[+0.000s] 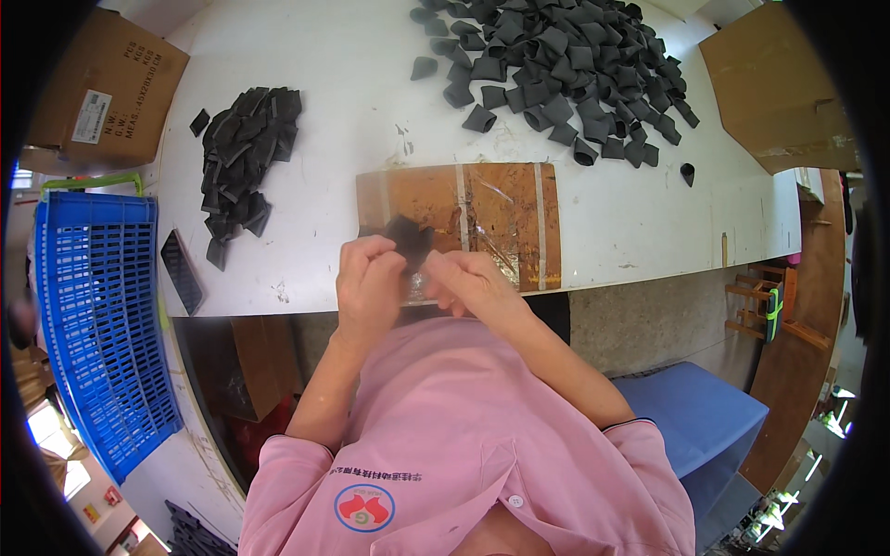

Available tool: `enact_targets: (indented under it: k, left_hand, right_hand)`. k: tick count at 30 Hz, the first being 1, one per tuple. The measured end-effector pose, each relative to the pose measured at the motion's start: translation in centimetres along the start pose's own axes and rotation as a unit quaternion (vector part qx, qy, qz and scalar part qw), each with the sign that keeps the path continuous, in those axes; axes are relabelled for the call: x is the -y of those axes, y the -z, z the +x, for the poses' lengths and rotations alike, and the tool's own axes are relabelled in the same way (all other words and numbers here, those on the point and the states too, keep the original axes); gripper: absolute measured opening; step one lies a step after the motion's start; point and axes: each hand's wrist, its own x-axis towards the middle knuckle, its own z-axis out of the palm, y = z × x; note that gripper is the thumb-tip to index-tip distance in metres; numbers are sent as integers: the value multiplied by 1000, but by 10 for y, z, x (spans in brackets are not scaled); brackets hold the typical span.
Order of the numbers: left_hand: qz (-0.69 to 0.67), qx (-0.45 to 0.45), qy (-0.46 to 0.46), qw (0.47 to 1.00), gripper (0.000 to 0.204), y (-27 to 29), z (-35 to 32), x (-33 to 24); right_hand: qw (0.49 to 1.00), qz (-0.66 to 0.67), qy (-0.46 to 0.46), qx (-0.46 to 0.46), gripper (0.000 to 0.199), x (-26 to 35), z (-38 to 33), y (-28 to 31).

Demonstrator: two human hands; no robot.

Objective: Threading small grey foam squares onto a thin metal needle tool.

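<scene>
Near the table's front edge, a soft black piece [409, 238], perhaps a foam or fabric sleeve, is held up between my two hands. My left hand [367, 283] has its fingers curled and pinched on the piece's left side. At its lower right edge, the bent fingers of my right hand [470, 281] close on it; both hands are slightly blurred. Beneath lies a brown cardboard sheet [417, 191] with strips of tape across it. Flattened black pieces [246, 153] form a heap to the left. A larger pile of open, tube-like black sleeves [556, 74] spreads across the far right.
A dark smartphone [181, 271] lies at the left edge of the white table [343, 102]. Beside the table stands a blue plastic crate [107, 315]. Cardboard boxes stand at the far left [116, 83] and far right [774, 88]. A blue box-like object [691, 412] is at lower right.
</scene>
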Motion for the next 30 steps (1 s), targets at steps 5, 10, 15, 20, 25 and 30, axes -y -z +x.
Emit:
enact_targets:
  k: [5, 10, 15, 20, 25, 30]
  left_hand:
    - [-27, 20, -61, 998, 10, 3, -3, -11]
    - [-9, -39, 164, 986, 13, -5, -2, -6]
    - [102, 82, 227, 965, 17, -15, -5, 25]
    - [47, 72, 185, 979, 14, -13, -5, 35]
    - [49, 73, 112, 990, 13, -4, 5, 29]
    - [-31, 75, 19, 997, 17, 5, 10, 14]
  right_hand:
    - [978, 171, -110, 42, 41, 0, 19, -7]
    - [995, 78, -56, -33, 16, -5, 19, -10]
    - [995, 72, -62, -30, 15, -13, 16, -5]
    - [996, 64, -53, -24, 15, -15, 16, -1]
    - [993, 61, -98, -19, 22, -14, 21, -1]
    - [939, -256, 191, -125, 44, -17, 15, -14]
